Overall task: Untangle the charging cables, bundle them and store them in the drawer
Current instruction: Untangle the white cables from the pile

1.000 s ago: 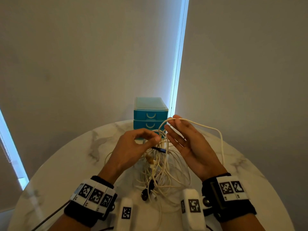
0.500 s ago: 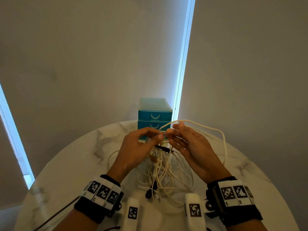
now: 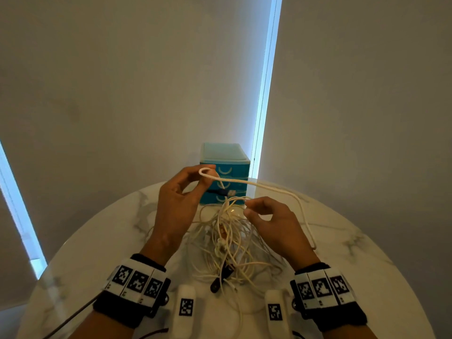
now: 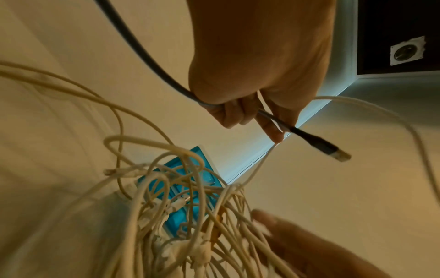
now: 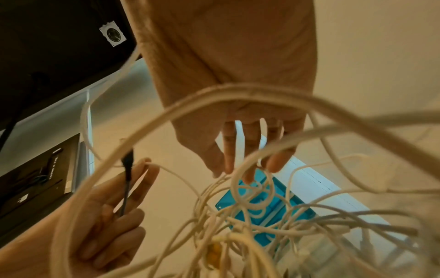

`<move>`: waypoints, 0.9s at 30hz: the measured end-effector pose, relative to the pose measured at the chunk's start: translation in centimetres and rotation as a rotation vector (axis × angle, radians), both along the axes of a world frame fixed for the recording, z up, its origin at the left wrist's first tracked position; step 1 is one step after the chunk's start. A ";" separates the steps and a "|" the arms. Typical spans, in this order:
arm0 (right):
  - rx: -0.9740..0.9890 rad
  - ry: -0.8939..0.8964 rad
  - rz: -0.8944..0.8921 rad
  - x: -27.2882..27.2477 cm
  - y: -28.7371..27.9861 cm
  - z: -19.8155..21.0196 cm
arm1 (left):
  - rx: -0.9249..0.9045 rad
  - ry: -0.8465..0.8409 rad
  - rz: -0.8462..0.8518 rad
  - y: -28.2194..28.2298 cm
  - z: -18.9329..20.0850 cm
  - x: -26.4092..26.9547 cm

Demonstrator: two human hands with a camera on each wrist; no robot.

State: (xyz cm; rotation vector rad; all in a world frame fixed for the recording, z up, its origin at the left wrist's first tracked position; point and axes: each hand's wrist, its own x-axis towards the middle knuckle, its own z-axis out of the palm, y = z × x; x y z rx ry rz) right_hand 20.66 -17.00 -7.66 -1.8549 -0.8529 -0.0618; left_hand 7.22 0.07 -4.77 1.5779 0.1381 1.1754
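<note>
Two hands work over a round white desk (image 3: pixel 367 253). The left hand (image 3: pixel 176 206) is up at about 11 o'clock from the pile of cables (image 3: pixel 232 243). Its fingers (image 3: pixel 193 171) are curled and pinch one thick white cable (image 3: pixel 269 187), which loops over a fingertip and runs off toward 3 o'clock. The same hand also holds one dark cable (image 4: pixel 147 58), and its dark plug (image 3: pixel 225 192) with a silver tip sticks out toward the right.

The right hand (image 3: pixel 276 226) is at about 2 o'clock from the pile. Its fingers (image 3: pixel 254 204) are curled together and pinch some thin white cables at the top of the pile. How many it holds cannot be told.

The pile sits in the middle of the desk, between the two wrists. It is one messy heap of many white cables, too tangled to count.

One blue box of drawers (image 3: pixel 223 172) stands at 12 o'clock, behind the hands. Three drawer fronts show, all closed.
</note>
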 end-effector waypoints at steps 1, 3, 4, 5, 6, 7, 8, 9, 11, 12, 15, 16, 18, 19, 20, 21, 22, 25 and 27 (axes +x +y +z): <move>0.042 -0.022 -0.002 -0.1 0.2 0.1 | -0.011 0.019 -0.043 -0.2 0.0 0.1; 0.083 -0.094 0.014 -0.6 0.7 0.3 | 0.006 0.081 -0.129 -1.0 -0.1 0.2; 0.072 -0.131 0.034 -0.7 0.9 0.2 | 0.032 0.122 -0.170 -1.4 -0.2 0.3; 0.036 -0.175 0.051 -0.7 1.1 -0.1 | 0.063 0.163 -0.212 -1.7 -0.3 0.3; -0.009 -0.220 0.061 -0.6 1.2 -0.4 | 0.090 0.198 -0.252 -2.0 -0.2 0.3; -0.039 -0.247 0.062 -0.6 1.3 -0.5 | 0.108 0.225 -0.280 -2.2 -0.2 0.3; -0.039 -0.251 0.048 -0.5 1.2 -0.5 | 0.113 0.248 -0.296 -2.2 -0.2 0.3; -0.004 -0.238 0.026 -0.5 1.0 -0.4 | 0.113 0.274 -0.297 -2.1 -0.3 0.4; 0.120 -0.184 -0.034 -0.5 0.5 0.1 | 0.113 0.363 -0.280 -1.3 -0.8 0.7; 0.177 -0.147 -0.056 -0.6 0.3 0.4 | 0.102 0.416 -0.268 -0.9 -1.2 0.8; 0.346 0.028 -0.038 -0.6 0.2 0.9 | 0.077 0.553 -0.249 0.1 -1.9 1.1; 0.418 0.090 -0.020 -0.6 0.1 1.1 | 0.090 0.579 -0.247 0.2 -2.0 1.1; 0.602 0.245 0.046 -0.7 -0.1 1.7 | 0.113 0.601 -0.234 0.3 -2.1 1.2; 0.693 0.349 0.091 -0.8 -0.3 2.0 | 0.119 0.599 -0.226 0.3 -2.1 1.2; 0.759 0.459 0.145 -0.9 -0.5 2.5 | 0.128 0.591 -0.218 0.4 -2.2 1.1; 0.797 0.553 0.209 -0.9 -0.7 2.7 | 0.140 0.579 -0.208 0.4 -2.2 1.1; 0.807 0.623 0.275 -1.0 -0.8 2.9 | 0.152 0.563 -0.197 0.3 -2.2 1.0; 0.755 0.712 0.413 -0.9 -0.8 3.1 | 0.172 0.506 -0.164 -0.2 -1.6 0.7; 0.698 0.693 0.444 -1.0 -0.7 3.0 | 0.158 0.452 -0.147 -0.5 -1.4 0.7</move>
